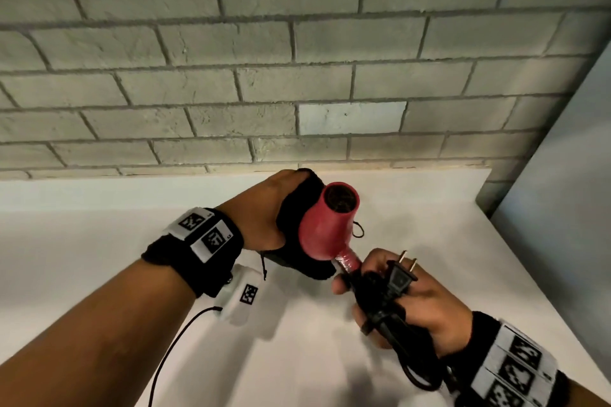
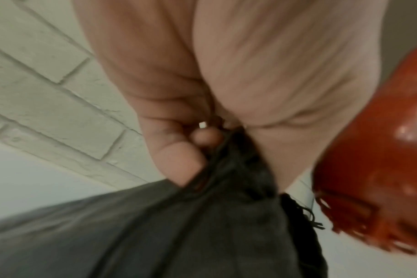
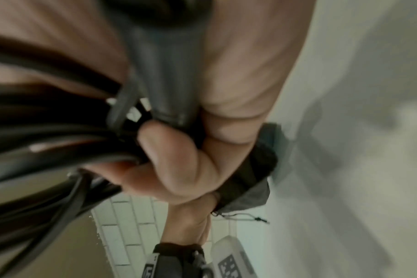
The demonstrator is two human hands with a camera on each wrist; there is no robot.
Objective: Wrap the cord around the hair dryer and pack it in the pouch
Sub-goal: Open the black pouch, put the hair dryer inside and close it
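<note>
Head view: above the white table (image 1: 99,241) the red hair dryer (image 1: 325,225) is held by its cord-wrapped handle, around which the fingers of the right hand (image 1: 406,301) are curled. The plug (image 1: 401,277) is seen sticking up between those fingers. The black pouch (image 1: 297,228) is pinched at its rim by the left hand (image 1: 264,208), just beside the dryer's barrel.
</note>
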